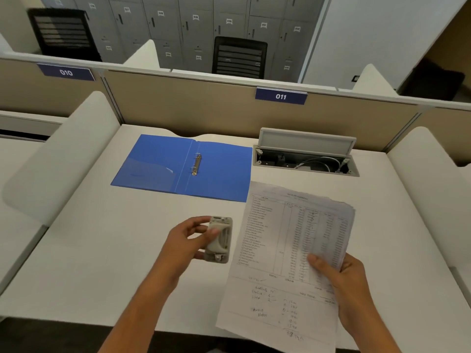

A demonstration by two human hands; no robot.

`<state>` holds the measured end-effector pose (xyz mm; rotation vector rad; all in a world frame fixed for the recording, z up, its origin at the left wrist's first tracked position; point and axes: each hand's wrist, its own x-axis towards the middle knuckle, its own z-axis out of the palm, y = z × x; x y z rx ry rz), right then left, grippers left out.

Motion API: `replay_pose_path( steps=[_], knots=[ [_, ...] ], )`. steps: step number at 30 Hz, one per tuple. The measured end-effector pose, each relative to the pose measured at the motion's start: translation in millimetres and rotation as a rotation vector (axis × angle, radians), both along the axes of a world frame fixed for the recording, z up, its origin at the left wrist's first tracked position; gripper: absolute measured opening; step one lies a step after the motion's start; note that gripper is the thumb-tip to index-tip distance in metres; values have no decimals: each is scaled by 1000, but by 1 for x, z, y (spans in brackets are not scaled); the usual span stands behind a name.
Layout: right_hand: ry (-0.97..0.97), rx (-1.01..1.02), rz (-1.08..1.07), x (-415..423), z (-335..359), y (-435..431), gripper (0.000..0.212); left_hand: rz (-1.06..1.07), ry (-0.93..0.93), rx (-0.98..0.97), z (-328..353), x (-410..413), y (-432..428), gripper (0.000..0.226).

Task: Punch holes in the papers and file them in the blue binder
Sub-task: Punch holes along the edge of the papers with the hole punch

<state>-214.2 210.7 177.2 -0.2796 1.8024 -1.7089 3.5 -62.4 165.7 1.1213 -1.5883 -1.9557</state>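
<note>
The blue binder (158,164) lies open and flat at the back left of the white desk (96,250), its metal rings (196,164) showing at the spine. My left hand (190,236) grips a grey hole punch (219,239) at the desk's middle, lifted or tilted, thumb across its handle. My right hand (336,273) holds a stack of printed papers (285,250) by its right edge, thumb on top. The sheets carry a table and handwritten notes, and their left edge sits right beside the punch.
An open cable box (305,159) with its lid raised and wires inside is set into the desk at the back right. Beige partitions with labels 010 and 011 close the back. White side dividers (61,159) flank the desk. Lockers and black chairs stand beyond.
</note>
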Motion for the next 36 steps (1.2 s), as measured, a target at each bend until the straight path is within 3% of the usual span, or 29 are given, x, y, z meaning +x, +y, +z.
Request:
replay_pose_path(
  steps=[10,36],
  knots=[
    [50,-17,3,3,14,8,21,-25,45,27,13,2,22,41],
    [96,20,-9,24,27,41,14,-36,29,14,6,18,58,44]
  ],
)
